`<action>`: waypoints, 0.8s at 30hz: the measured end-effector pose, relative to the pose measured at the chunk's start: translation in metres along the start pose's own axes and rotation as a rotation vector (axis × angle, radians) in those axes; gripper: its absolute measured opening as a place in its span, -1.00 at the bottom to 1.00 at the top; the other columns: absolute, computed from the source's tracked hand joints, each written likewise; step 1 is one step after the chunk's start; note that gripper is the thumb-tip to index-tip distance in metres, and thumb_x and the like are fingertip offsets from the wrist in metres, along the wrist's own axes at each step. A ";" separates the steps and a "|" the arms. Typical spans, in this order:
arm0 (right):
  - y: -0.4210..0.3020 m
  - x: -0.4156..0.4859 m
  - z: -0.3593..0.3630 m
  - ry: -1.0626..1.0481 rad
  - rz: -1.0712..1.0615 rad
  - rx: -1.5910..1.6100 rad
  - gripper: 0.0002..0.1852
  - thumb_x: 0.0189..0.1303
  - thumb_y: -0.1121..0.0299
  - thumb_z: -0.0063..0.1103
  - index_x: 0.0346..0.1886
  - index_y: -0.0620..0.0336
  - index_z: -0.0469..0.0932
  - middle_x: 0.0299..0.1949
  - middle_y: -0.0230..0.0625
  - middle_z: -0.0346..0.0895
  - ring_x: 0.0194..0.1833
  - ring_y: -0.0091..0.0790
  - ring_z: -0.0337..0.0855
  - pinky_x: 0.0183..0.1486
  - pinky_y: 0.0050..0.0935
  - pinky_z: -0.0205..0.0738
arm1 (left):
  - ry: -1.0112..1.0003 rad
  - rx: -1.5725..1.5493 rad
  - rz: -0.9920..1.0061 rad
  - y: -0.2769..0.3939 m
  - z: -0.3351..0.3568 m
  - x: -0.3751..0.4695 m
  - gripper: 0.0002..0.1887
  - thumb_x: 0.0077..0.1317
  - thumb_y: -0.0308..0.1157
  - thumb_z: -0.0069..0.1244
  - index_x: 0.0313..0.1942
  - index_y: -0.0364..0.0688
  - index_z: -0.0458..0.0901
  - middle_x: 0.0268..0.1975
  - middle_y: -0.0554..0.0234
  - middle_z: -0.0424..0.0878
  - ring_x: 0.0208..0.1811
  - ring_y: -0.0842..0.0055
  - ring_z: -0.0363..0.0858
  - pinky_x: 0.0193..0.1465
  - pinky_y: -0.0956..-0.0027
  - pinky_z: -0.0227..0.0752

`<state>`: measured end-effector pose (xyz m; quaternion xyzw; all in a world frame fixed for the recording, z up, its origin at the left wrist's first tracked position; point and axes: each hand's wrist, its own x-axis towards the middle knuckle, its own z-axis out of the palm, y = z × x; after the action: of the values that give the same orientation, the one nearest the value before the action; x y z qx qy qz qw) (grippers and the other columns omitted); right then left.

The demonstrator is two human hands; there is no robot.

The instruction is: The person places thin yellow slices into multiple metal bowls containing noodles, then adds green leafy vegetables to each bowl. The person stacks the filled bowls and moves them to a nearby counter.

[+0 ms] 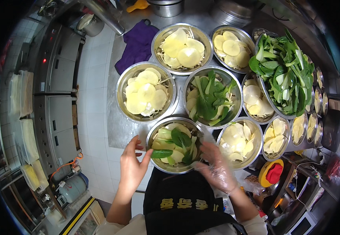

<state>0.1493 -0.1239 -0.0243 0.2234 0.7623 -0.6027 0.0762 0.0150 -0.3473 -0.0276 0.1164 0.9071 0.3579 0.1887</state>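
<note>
Before me at the table's front edge stands a steel bowl (150, 147) of pale sliced rounds, perhaps potato, with a few bok choy leaves (182, 137) on top. My left hand (133, 164), bare, is at its left side, fingers apart. The thumb tip meets the end of a green leaf (161, 153) that overhangs the rim; I cannot tell whether it presses on it. On the right side, my right hand (218, 169) wears a clear plastic glove, slightly blurred, with its fingers spread close to the rim. Nothing shows in its grasp. Behind, another steel bowl (187, 85) holds slices topped with more bok choy.
A heaped bowl of bok choy (284, 76) rests over other bowls at the right. Around stand several steel bowls of slices, including a left one (119, 97). A purple cloth (134, 44) lies at the back left. A gas cylinder (73, 188) stands left on the floor.
</note>
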 end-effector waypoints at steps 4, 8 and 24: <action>0.006 -0.008 -0.015 0.003 0.039 -0.043 -0.58 0.24 0.59 0.11 0.19 0.32 0.36 0.01 -0.10 0.59 0.06 -0.27 0.64 0.14 -0.37 0.49 | 0.073 0.149 0.182 0.001 -0.003 -0.010 -0.59 0.09 -0.57 0.19 -0.01 -0.33 0.56 -0.08 0.01 0.62 -0.09 0.24 0.61 -0.06 0.26 0.52; -0.007 -0.003 -0.051 0.101 -0.053 -0.127 -0.76 0.21 0.65 0.07 -0.05 0.33 0.56 -0.13 -0.20 0.66 -0.09 -0.34 0.68 -0.02 -0.45 0.53 | 0.091 0.256 0.305 0.011 0.011 -0.017 -0.62 0.09 -0.47 0.20 -0.04 -0.29 0.58 -0.04 -0.01 0.45 0.02 0.07 0.41 0.05 0.14 0.39; -0.072 0.108 -0.244 0.804 -0.310 -1.343 -0.05 -0.22 0.00 0.51 0.36 -0.14 0.32 0.35 0.04 0.22 0.31 0.16 0.26 0.30 0.10 0.17 | -0.078 0.275 0.338 0.011 0.030 -0.015 -0.45 0.12 -0.47 0.14 0.13 -0.43 0.41 0.19 -0.22 0.37 0.24 -0.10 0.33 0.29 0.03 0.24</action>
<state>0.0591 0.1233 0.0616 0.2214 0.9539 0.1087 -0.1711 0.0423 -0.3266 -0.0357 0.3050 0.9070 0.2525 0.1436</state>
